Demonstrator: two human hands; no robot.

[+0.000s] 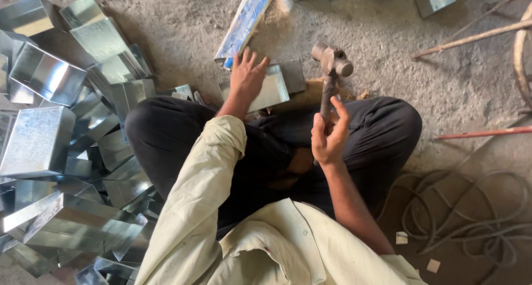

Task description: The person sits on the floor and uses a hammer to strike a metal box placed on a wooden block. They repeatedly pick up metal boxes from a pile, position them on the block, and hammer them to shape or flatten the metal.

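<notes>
Seen from the head camera, a person sits cross-legged on the grey concrete floor point(183, 19), working sheet metal. The left hand point(247, 74), fingers spread flat and holding nothing, presses down on a shiny folded galvanised sheet-metal piece point(271, 91) lying just past the knees, at about twelve o'clock from the lap. The right hand point(330, 138) is closed around the handle of a worn steel ball-peen hammer point(331, 60), whose head is raised above and to the one o'clock side of the piece. This looks like the hammering step, with the blow poised; the strike calls for the pinning hand to stay clear of the edge being hit. A heap of finished shiny rectangular sheet-metal boxes point(39, 138) fills the nine o'clock side.
</notes>
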